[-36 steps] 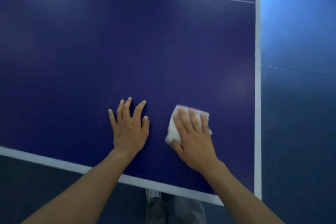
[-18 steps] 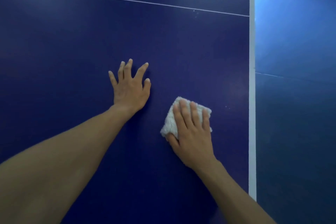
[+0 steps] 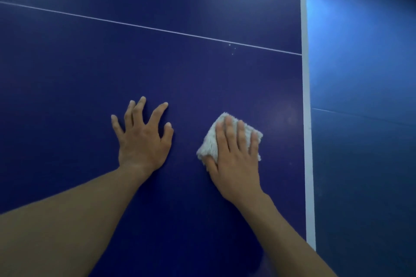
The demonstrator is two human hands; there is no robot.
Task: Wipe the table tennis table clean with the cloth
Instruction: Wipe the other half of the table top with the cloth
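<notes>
The dark blue table tennis table (image 3: pixel 202 78) fills most of the head view. A small white folded cloth (image 3: pixel 210 141) lies flat on it right of centre. My right hand (image 3: pixel 236 157) presses down on the cloth with straight fingers, covering most of it. My left hand (image 3: pixel 143 139) rests flat on the bare table a little to the left of the cloth, fingers spread.
A thin white centre line (image 3: pixel 157 28) crosses the table beyond my hands, with a few pale specks (image 3: pixel 233 49) near it. The white side edge (image 3: pixel 307 119) runs down the right. Past it lies blue floor (image 3: pixel 364 119).
Both hands and the cloth have moved further onto the table, away from the near end edge, which has dropped out of view. The centre line now appears closer.
</notes>
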